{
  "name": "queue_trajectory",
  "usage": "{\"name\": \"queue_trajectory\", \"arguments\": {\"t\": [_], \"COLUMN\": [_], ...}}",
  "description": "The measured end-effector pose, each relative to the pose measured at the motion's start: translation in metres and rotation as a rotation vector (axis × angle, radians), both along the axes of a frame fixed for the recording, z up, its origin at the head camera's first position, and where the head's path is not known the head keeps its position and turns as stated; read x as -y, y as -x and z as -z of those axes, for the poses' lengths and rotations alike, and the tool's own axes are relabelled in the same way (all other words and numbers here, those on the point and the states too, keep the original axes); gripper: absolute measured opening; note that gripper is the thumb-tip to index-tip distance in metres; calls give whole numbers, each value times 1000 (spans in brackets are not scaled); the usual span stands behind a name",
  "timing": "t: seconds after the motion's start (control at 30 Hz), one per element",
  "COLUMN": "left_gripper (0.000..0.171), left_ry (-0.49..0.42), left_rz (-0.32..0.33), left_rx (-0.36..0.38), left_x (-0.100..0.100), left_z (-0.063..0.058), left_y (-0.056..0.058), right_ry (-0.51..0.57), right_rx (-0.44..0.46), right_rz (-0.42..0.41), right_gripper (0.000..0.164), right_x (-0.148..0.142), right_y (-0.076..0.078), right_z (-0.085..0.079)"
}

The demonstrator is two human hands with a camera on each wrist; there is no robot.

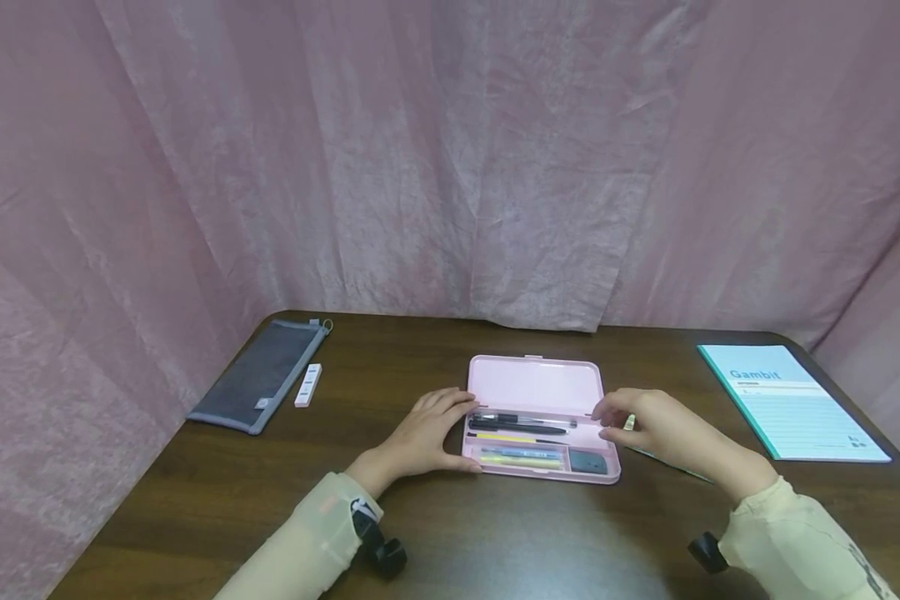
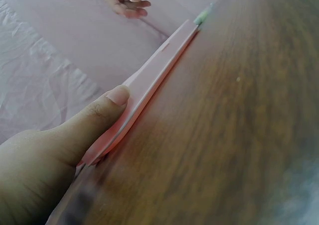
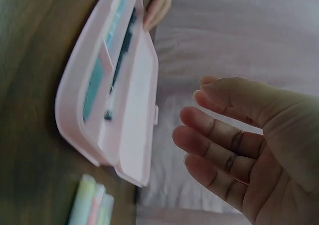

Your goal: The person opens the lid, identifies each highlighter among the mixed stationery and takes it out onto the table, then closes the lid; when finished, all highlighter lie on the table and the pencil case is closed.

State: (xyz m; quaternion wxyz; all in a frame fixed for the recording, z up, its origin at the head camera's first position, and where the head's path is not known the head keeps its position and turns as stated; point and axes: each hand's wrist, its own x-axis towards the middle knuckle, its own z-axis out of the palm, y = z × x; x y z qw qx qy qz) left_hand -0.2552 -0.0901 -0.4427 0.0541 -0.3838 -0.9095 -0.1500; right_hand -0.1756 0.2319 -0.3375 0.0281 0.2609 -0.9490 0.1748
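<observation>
A pink pencil case lies on the table with its lid folded back. Inside are black pens, a yellow pencil-like stick, a compartment with blue and yellow slim items and a dark grey-teal block. My left hand holds the case at its left end, the thumb along the front wall and the fingers near the hinge. Over the right end hovers my right hand, fingers loosely bent and nothing between them. Below it lie marker-like sticks with yellow, pink and green parts, partly hidden in the head view.
On the left of the wooden table lie a grey zip pouch and a small white strip. A notebook with a teal spine is at the right. Pink curtains hang behind the table.
</observation>
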Motion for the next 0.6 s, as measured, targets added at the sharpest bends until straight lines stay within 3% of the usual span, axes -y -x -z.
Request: {"name": "queue_trajectory", "arguments": {"t": [0.27, 0.6], "left_gripper": [95, 94], "left_ry": [5, 0], "left_rz": [-7, -9], "left_rx": [12, 30], "left_x": [0, 0], "left_z": [1, 1], "left_y": [0, 0], "right_ry": [20, 27], "right_rx": [95, 132], "right_rz": [-53, -101], "right_gripper": [17, 11], "right_x": [20, 40], "right_y": [1, 4], "right_z": [16, 33]}}
